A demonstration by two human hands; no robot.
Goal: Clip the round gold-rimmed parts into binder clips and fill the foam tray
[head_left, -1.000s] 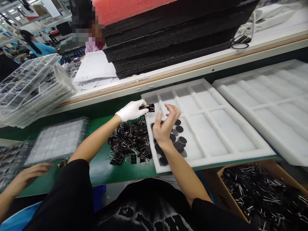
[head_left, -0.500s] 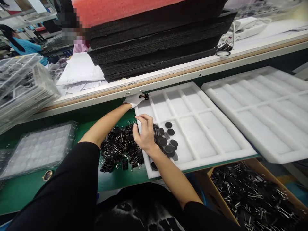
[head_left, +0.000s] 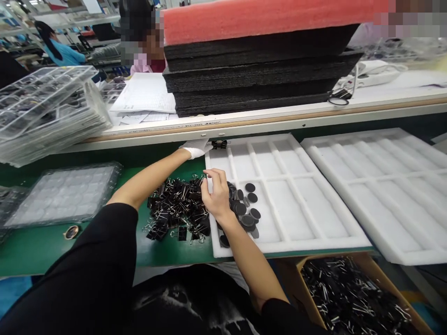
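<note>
My left hand [head_left: 196, 148], in a white glove, reaches to the far left corner of a white foam tray [head_left: 279, 178]. Its fingers are closed at the black binder clips [head_left: 220, 144] there; how many they grip is hard to make out. Bare and loosely curled, my right hand [head_left: 217, 195] hovers over the tray's near left edge. A gap shows between its thumb and forefinger, with nothing visible in it. To its left lies a heap of black binder clips [head_left: 179, 204] on the green table. Loose dark round discs [head_left: 240, 208] lie in the tray, partly behind my right hand.
A second foam tray [head_left: 377, 177] lies at the right. Below is a cardboard box [head_left: 310, 298] full of binder clips. Black foam sheets [head_left: 258, 74] are stacked on the shelf. Clear plastic cases [head_left: 52, 111] stand left. A co-worker in blue [head_left: 64, 52] is beyond.
The view has shifted, so things sit further right and the shelf looks more level. My left hand stays at the tray's far corner beside the clips. My right hand keeps its curled pose.
</note>
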